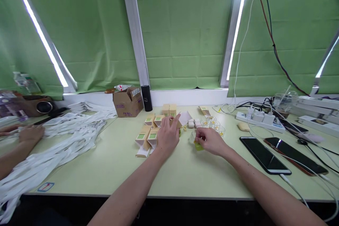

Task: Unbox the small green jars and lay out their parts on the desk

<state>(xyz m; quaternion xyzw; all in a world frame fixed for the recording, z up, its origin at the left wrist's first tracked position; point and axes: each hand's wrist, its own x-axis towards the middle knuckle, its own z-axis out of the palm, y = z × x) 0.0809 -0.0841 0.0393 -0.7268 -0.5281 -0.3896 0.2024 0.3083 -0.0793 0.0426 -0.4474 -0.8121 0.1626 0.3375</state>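
on our pale-green tabletop (pixel 106 169): left hand (pixel 168 133) at a tan cardboard box (pixel 178 124), whether gripping we cannot tell; right hand (pixel 210 141) pinching a small yellow-green piece (pixel 198 147), near clear plastic cups (pixel 213 123).

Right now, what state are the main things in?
Yellow-green piece: pinched in right hand
Nearest two small boxes: end flaps open
Carton: top open
Black cylinder: upright
Two phones: screens dark, cables plugged in
Power strip: plugs inserted
White straps: spread loose
Green blinds: drawn down
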